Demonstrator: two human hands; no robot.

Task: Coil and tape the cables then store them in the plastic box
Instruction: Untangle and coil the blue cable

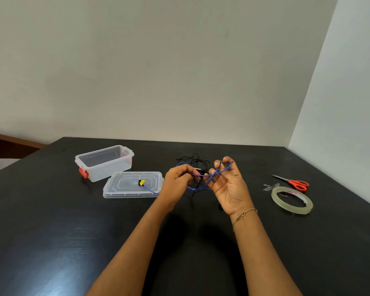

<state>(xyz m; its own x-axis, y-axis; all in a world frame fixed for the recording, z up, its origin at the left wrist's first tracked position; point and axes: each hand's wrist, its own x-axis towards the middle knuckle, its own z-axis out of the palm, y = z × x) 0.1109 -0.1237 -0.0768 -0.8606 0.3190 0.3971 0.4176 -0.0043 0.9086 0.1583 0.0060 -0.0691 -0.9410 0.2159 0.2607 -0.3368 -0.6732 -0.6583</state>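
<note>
Above the middle of a dark bench [51,242], a person's two bare hands are raised just off the surface, working a thin blue cable [214,173]. The left hand [177,178] has its fingers curled in a narrow grip, pinching the cable where the strands gather. The right hand [228,184] faces palm inward with fingers spread and lightly bent, and a loop of the cable runs round the fingertips, so the hand seems to serve as a form to wind on while the left feeds and anchors the line. The coil looks only just begun. The rest of the blue cable trails down to the left, and its yellow and black plug [141,182] lies on the clear lid [124,190], which rests flat on the bench.

Just behind the hands sits a loose tangle of black cable [193,160], not yet coiled (probably next in turn). To the far left stands the open plastic box [105,162], clear with a red latch, holding nothing that can be seen; with the lid off it stands ready to receive the bundles.

To the right, within easy reach of the right hand, lie a roll of clear tape [292,200], red-handled scissors [295,182] and what looks like a short cut strip of tape [270,186] stuck to the bench, likely set out for binding a finished coil.
</note>
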